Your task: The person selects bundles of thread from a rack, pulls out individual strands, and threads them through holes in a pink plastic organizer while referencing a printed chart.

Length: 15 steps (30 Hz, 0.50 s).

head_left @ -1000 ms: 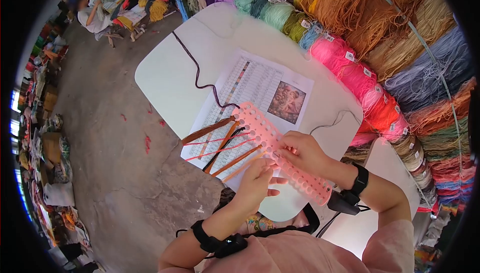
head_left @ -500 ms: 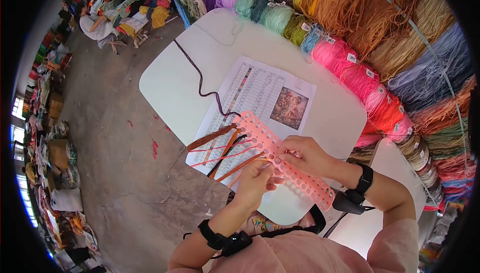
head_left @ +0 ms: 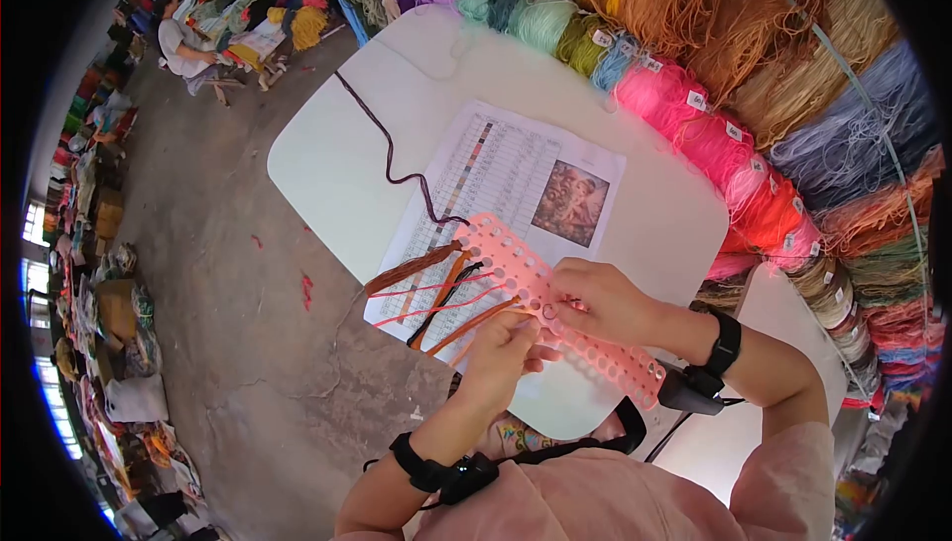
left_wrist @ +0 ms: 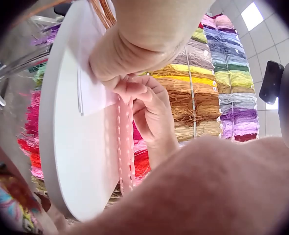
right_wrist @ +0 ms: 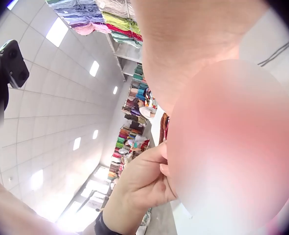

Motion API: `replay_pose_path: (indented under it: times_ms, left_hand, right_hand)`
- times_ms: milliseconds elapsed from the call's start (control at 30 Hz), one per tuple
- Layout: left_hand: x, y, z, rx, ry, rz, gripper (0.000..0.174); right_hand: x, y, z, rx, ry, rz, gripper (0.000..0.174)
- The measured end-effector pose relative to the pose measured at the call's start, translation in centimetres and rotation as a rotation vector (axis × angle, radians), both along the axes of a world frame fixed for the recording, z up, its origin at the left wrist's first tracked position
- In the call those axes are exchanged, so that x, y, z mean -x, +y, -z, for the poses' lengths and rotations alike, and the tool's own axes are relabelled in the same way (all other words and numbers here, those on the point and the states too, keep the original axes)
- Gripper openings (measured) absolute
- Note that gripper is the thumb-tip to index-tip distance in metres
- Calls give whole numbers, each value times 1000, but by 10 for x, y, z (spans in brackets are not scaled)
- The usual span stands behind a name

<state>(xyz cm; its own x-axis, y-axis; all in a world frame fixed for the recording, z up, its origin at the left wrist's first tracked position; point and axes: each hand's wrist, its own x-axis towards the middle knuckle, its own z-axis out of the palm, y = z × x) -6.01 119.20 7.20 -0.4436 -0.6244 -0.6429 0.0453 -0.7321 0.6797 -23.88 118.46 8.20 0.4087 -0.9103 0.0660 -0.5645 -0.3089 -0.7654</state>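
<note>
A pink thread card (head_left: 516,253) with rows of round holes lies slanted over a printed sheet on the white table. Brown, orange, black and pink thread bundles (head_left: 476,323) hang from the holes along its left edge. My left hand (head_left: 501,353) pinches with thumb and forefinger at that edge, beside the lowest orange threads; its fingertips hide most of the strand. My right hand (head_left: 600,298) grips the card from its far side, fingers curled over the holes. In the left wrist view the fingertips of both hands meet at the top of the card (left_wrist: 126,147).
A chart sheet (head_left: 496,144) with a small picture lies beneath the card. Dark purple cord (head_left: 392,159) trails across the white table (head_left: 327,154). Labelled yarn skeins (head_left: 684,105) line the table's far side. Someone in white (head_left: 183,50) sits in the background.
My left hand's fingers have drawn in closer at the card's edge, their tips gathered together. The right hand stays on the card. The view shifts slightly.
</note>
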Motion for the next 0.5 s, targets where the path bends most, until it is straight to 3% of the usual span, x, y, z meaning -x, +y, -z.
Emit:
replay_pose_path:
  times_ms: [367, 500]
  left_hand:
    - [0, -2, -3, -90, 52, -48, 14]
    - [-3, 1, -6, -31, -61, -48, 15]
  right_hand:
    - [0, -1, 0, 3, -52, 26, 8]
    - [1, 1, -7, -296, -127, 28, 7]
